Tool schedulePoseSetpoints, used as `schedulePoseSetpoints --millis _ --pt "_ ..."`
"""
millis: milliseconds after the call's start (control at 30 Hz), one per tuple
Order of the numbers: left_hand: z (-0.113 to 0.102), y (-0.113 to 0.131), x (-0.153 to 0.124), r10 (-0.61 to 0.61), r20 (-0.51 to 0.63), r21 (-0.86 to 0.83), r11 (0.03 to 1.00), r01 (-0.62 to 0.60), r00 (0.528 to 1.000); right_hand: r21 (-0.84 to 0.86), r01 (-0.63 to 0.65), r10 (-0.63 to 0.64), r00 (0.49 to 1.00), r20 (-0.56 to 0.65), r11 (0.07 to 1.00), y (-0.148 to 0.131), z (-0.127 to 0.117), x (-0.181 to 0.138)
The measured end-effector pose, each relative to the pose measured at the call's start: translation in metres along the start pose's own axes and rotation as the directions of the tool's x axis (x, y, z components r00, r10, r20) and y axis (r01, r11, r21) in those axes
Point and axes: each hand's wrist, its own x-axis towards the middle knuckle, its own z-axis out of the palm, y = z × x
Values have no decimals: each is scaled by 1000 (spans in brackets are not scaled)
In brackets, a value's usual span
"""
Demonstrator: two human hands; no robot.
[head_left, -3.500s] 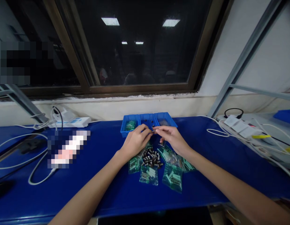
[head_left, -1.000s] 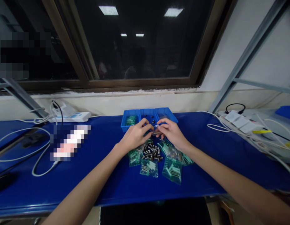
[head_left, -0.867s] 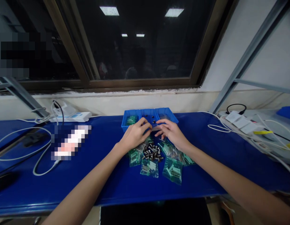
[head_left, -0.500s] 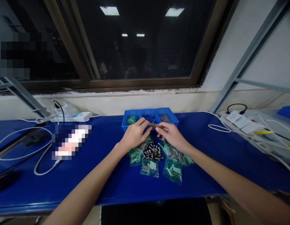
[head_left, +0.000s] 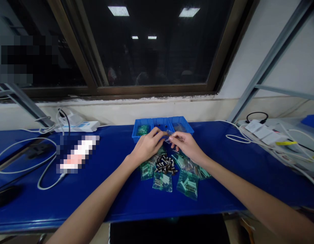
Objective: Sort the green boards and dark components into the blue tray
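Your left hand point(head_left: 147, 146) and your right hand point(head_left: 187, 146) are close together above the front edge of a blue tray with three compartments point(head_left: 147, 119). Between them, just in front of the middle compartment, you have a small clear plastic bag point(head_left: 169, 135). The thumb and first finger of your right hand are pinching this bag. The fingers of your left hand are curled and reach to its left side, but I cannot tell if they grip it or only touch it.

In the tray, the left compartment has green packets point(head_left: 143, 129), and the middle one has a few small dark pieces point(head_left: 162, 126). Under your hands, on the blue tabletop point(head_left: 70, 203), lies a pile of dark metal cylinders point(head_left: 165, 164). Around this pile are several green-tinted plastic bags point(head_left: 186, 184) with small parts inside. Farther to your left there is a white power strip point(head_left: 77, 126) with a white cable point(head_left: 20, 159), and to your right there is another power strip point(head_left: 261, 132).
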Motion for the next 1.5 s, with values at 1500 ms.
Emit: schedulePoseSetpoints --millis 1500 --pt "-2 4 2 93 -173 91 993 -78 981 -98 127 -130 991 -19 987 2 -3 0"
